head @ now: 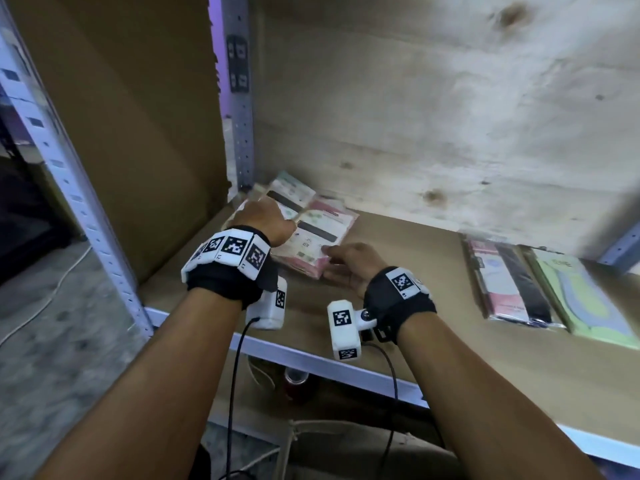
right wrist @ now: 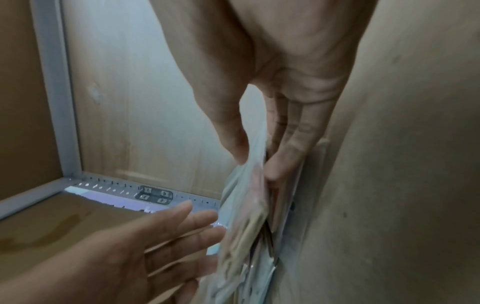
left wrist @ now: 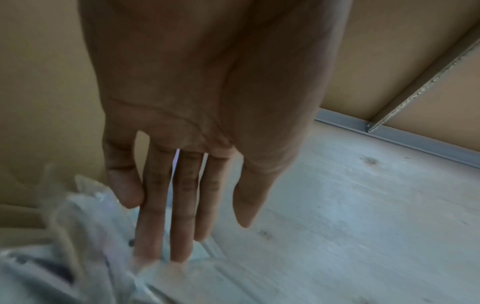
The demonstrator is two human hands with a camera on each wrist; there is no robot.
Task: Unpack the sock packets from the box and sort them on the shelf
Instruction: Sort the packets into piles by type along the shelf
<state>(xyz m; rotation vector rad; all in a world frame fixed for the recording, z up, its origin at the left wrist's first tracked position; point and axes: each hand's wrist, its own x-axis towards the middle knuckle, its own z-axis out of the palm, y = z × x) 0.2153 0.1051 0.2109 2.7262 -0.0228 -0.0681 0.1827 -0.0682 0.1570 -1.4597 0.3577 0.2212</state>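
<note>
Nearest the shelf's [head: 346, 367] front edge, the right hand [head: 349, 268] pinches the near edge of the sock packet stack [head: 311, 237], thumb above, fingers beneath. Beyond, the left hand [head: 266, 220] rests straight-fingered on the stack. Step: squaring the placed stack; next, probably release and return for more.
</note>
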